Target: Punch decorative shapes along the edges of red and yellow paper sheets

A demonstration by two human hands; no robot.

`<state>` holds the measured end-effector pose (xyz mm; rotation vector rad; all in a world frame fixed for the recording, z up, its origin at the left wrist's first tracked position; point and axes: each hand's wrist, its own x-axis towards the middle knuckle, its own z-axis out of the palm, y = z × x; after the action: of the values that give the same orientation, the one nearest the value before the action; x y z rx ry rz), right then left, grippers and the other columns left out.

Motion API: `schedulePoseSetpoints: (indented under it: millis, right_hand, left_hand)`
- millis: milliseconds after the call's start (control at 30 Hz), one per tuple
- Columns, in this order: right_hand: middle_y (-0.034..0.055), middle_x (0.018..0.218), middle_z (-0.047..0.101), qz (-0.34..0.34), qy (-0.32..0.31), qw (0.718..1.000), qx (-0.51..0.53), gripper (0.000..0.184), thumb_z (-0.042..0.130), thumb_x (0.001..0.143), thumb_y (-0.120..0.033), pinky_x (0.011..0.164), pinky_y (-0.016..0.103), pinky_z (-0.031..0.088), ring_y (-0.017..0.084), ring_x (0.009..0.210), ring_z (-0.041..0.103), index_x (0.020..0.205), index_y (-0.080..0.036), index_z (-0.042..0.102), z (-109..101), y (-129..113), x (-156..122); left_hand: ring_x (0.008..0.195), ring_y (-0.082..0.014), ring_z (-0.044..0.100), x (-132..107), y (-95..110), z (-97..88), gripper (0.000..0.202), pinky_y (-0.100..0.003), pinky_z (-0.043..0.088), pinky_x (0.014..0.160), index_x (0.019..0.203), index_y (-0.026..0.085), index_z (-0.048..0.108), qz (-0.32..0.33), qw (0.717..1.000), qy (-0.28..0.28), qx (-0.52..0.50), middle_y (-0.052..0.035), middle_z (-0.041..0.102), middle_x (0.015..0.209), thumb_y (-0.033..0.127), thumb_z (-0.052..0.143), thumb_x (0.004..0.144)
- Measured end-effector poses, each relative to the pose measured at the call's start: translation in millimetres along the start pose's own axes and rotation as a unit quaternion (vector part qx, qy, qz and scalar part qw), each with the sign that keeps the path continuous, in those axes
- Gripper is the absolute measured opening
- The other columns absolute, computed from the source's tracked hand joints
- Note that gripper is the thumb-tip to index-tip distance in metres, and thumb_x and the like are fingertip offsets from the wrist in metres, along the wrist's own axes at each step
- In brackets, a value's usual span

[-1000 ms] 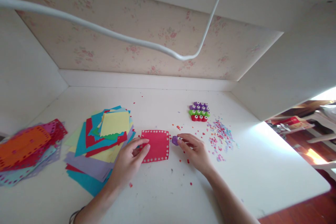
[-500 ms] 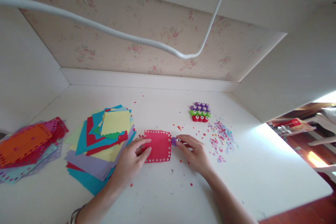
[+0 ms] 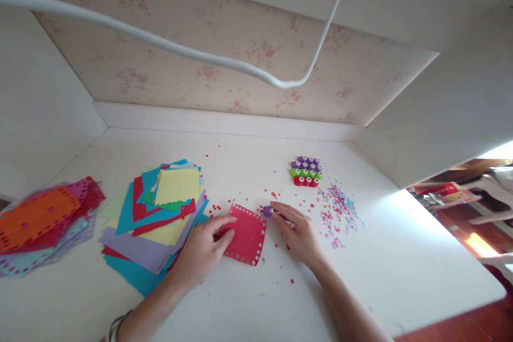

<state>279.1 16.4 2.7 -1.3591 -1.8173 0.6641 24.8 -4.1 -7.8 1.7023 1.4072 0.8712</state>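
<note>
My left hand (image 3: 208, 240) pinches the left edge of a red paper square (image 3: 246, 235) between thumb and fingers. Small flower-shaped holes run along the borders of this paper, which lies turned at a slant. Just off its upper right corner, my right hand (image 3: 295, 230) is closed on a small purple craft punch (image 3: 267, 211). The punch and the paper look slightly apart. Farther back, several more punches (image 3: 306, 172) in purple, green and red stand packed in rows.
A pile of coloured paper sheets (image 3: 152, 246) lies left of my left hand. Beyond it are sheets with punched borders (image 3: 40, 219) at the far left. Tiny paper cutouts (image 3: 339, 208) are heaped on the right of the white table (image 3: 248, 310). A white cable (image 3: 200, 57) crosses above.
The red paper has turned clockwise and its right edge has come away from the punch. My left hand has moved slightly right with it; my right hand has barely moved.
</note>
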Motion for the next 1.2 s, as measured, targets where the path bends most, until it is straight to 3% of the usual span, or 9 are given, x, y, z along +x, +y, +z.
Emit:
schedulePoseSetpoints:
  millis: [500, 833, 933, 1200]
  right_hand:
    - [0.0053, 0.116, 0.071, 0.033, -0.005, 0.999, 0.029, 0.026, 0.057, 0.094, -0.041, 0.093, 0.042, 0.054, 0.025, 0.106, 0.066, 0.111, -0.028, 0.072, 1.2, 1.0, 0.6]
    - [0.0046, 0.118, 0.07, -0.013, -0.045, 0.998, 0.031, 0.026, 0.054, 0.096, -0.039, 0.097, 0.046, 0.052, 0.025, 0.111, 0.064, 0.114, -0.029, 0.071, 2.4, 0.2, -0.6]
    - [0.0043, 0.116, 0.071, -0.003, -0.031, 0.999, 0.032, 0.024, 0.056, 0.095, -0.038, 0.097, 0.044, 0.052, 0.025, 0.109, 0.065, 0.111, -0.029, 0.071, 2.7, -1.0, 0.0]
    - [0.0076, 0.109, 0.07, 0.022, 0.0, 0.998, 0.053, 0.022, 0.06, 0.092, -0.039, 0.081, 0.036, 0.057, 0.023, 0.094, 0.068, 0.103, -0.024, 0.073, 2.5, -5.2, -0.1]
  left_hand:
    - [0.093, -0.0193, 0.072, -1.1, 10.1, -3.4, 0.024, -0.029, 0.059, 0.079, 0.104, 0.025, 0.073, 0.01, 1.0, 0.003, 0.007, -0.0026, 0.076, 0.105, 0.031, 0.057, 0.088]
    - [0.092, -0.02, 0.073, -1.0, 12.6, -4.9, 0.022, -0.03, 0.059, 0.08, 0.1, 0.025, 0.074, 0.006, 1.0, -0.009, -0.013, -0.0023, 0.077, 0.102, 0.033, 0.057, 0.088]
    - [0.091, -0.0199, 0.072, 0.7, 8.5, -4.8, 0.024, -0.031, 0.058, 0.081, 0.103, 0.024, 0.073, -0.02, 0.999, 0.01, -0.028, -0.002, 0.077, 0.102, 0.035, 0.057, 0.089]
    - [0.115, -0.0231, 0.064, 3.2, 5.5, -7.9, 0.035, -0.034, 0.053, 0.093, 0.118, 0.026, 0.069, -0.059, 0.994, 0.08, -0.038, -0.0033, 0.068, 0.125, 0.04, 0.055, 0.09]
